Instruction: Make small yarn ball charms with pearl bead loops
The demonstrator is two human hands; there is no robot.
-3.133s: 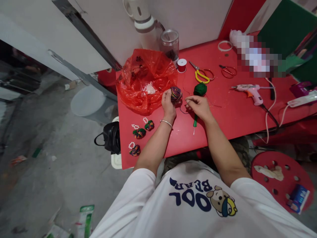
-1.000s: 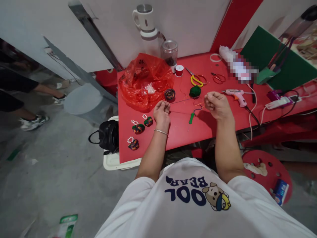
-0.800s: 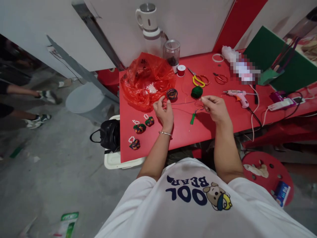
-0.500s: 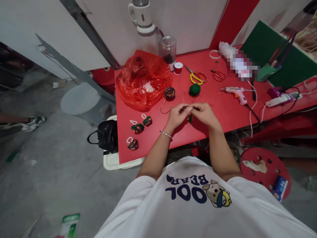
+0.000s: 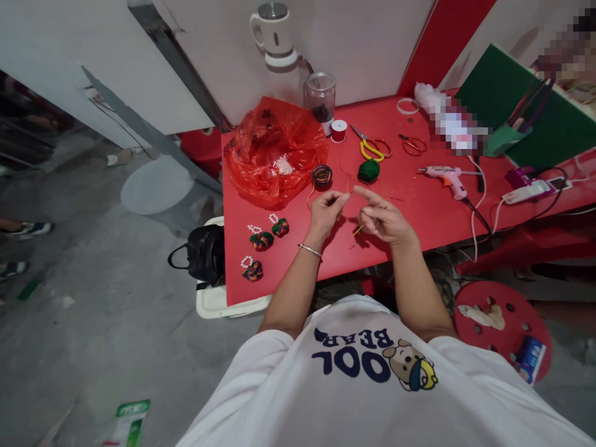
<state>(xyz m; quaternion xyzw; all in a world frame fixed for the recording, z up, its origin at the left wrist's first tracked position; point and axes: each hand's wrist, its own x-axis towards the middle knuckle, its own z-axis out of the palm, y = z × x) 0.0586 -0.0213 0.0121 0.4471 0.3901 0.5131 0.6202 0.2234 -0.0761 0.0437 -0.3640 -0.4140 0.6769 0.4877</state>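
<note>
My left hand [image 5: 329,214] is closed in a pinch, with thumb and fingertips together on a strand of yarn. Just right of it, my right hand [image 5: 384,217] has its index finger stretched out, while the other fingers curl around what looks like a thin crochet hook [image 5: 358,230]. The hook's end points down toward the table, and much of it is hidden by the palm. Beyond my left hand lies a multicoloured yarn ball [image 5: 321,177], its strand trailing toward that hand. A dark green yarn ball [image 5: 369,171] rests past my fingertips.
Several crocheted pieces with pearl loops [image 5: 261,241] lie at left on the red table [image 5: 298,279]. Behind them spreads a red plastic bag [image 5: 261,143] with pearls. Yellow-handled scissors [image 5: 370,150], a red thread spool [image 5: 338,131] and a pink glue gun [image 5: 444,179] with its cord lie farther back.
My hands have parted slightly from fingertip contact. The right index finger has straightened, and its other fingers have curled lower around the hook. The whole view has shifted slightly.
</note>
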